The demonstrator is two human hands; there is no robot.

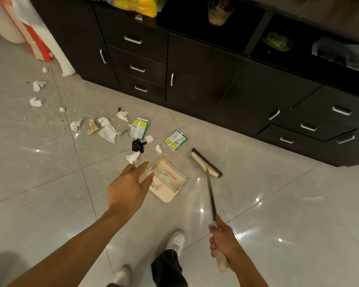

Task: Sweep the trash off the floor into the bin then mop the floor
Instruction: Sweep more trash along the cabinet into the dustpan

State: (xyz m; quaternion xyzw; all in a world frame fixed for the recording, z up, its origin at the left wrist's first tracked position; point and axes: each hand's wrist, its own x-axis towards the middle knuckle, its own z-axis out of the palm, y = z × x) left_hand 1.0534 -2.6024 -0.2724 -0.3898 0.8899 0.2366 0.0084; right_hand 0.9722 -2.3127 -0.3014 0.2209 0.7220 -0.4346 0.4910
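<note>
My left hand grips the cream handle of a long-handled dustpan, whose pan sits on the floor tiles. My right hand holds the cream grip of a broom by its thin dark shaft. The broom head has dark bristles and rests on the floor just right of the dustpan. Trash lies beyond both: crumpled white tissues, two green and white packets, a black scrap and scattered crumbs.
Dark cabinets with silver handles run along the far side and to the right. A white pole and a red and white bundle stand at the far left. My white shoes are on the glossy tiles below.
</note>
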